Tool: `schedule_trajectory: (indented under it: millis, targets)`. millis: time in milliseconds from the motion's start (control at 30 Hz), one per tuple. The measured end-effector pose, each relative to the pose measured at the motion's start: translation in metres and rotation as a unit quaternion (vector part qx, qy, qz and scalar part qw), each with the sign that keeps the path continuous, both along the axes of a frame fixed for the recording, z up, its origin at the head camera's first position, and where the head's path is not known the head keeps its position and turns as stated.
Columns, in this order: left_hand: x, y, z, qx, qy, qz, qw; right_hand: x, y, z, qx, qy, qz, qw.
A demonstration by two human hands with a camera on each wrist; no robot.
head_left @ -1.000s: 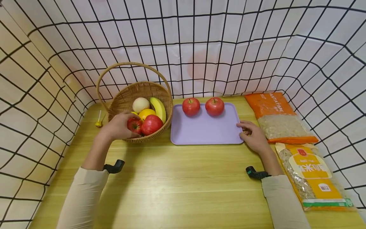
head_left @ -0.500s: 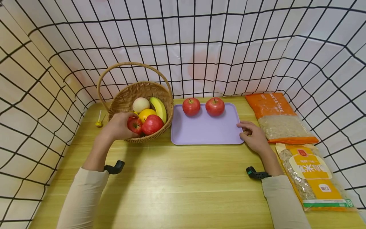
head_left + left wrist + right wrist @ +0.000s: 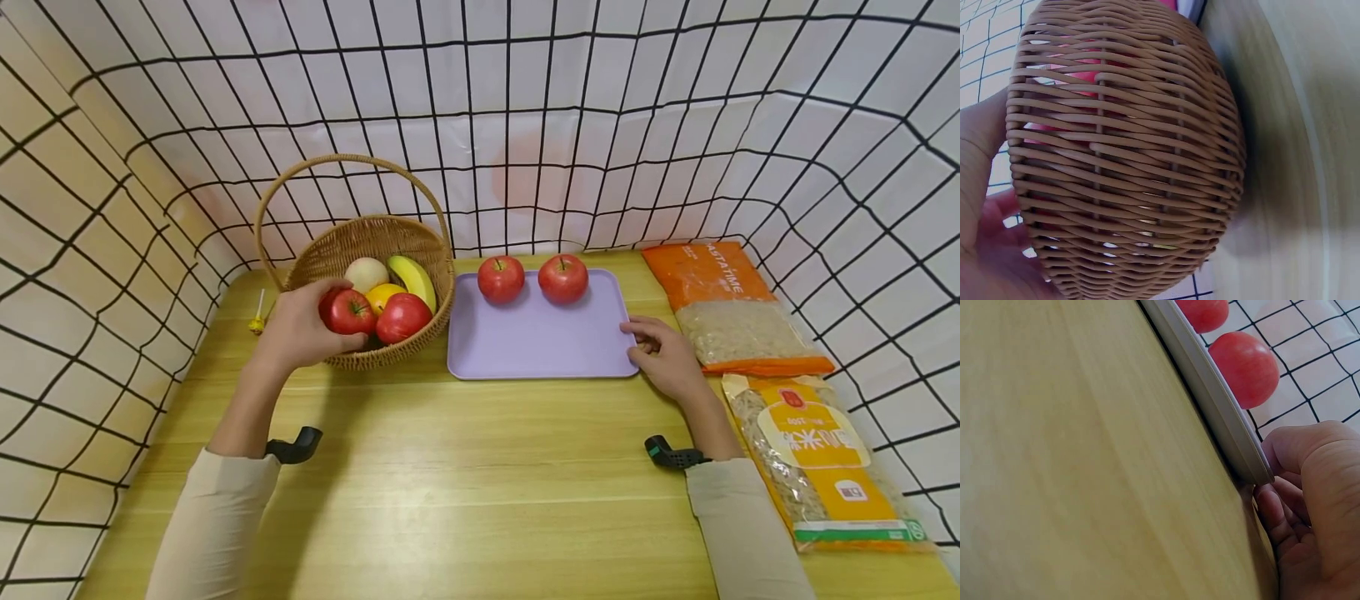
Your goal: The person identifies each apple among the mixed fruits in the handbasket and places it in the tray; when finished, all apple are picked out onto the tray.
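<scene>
My left hand point(image 3: 296, 327) grips a red apple point(image 3: 352, 313) at the front left of a wicker basket point(image 3: 330, 250). A second red apple point(image 3: 405, 317) lies just right of it, with a yellow round fruit point(image 3: 382, 296), a banana point(image 3: 412, 282) and a pale round fruit point(image 3: 366, 274) behind. In the left wrist view the basket's woven wall hides most of the fruit. My right hand point(image 3: 667, 358) pinches the right rim of a lilac tray point(image 3: 540, 342), thumb above and fingers below in the right wrist view. Two red apples point(image 3: 501, 279) stand at the tray's back.
An orange bag point(image 3: 742, 308) and a yellow bag point(image 3: 817, 450) with a clear window lie at the right. A lollipop point(image 3: 257, 323) lies left of the basket. Black wire grid panels point(image 3: 510, 112) stand around the table point(image 3: 465, 483).
My left hand has risen slightly with the apple in its grip. The fruit beside it in the basket has shifted a little. The right hand and tray have stayed still.
</scene>
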State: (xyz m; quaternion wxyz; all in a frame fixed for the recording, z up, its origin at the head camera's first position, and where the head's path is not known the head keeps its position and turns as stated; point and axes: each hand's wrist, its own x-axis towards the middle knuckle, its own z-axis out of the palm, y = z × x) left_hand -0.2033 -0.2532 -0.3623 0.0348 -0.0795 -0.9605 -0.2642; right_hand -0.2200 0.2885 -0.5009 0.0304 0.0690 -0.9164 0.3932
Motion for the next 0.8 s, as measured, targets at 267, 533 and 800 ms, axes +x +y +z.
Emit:
schedule_trajectory:
  millis: [267, 533, 800]
  targets:
    - [0.004, 0.001, -0.001, 0.118, 0.037, 0.059, 0.9905, 0.0, -0.001, 0.001, -0.001, -0.007, -0.005, 1.0]
    - [0.008, 0.015, 0.001, 0.206, 0.078, 0.092, 0.971, 0.001, -0.001, 0.003, -0.008, -0.013, -0.005, 0.9999]
    - [0.005, 0.042, -0.001, 0.236, 0.121, 0.058, 0.9623, 0.002, -0.001, 0.005, -0.007, -0.013, -0.004, 0.9999]
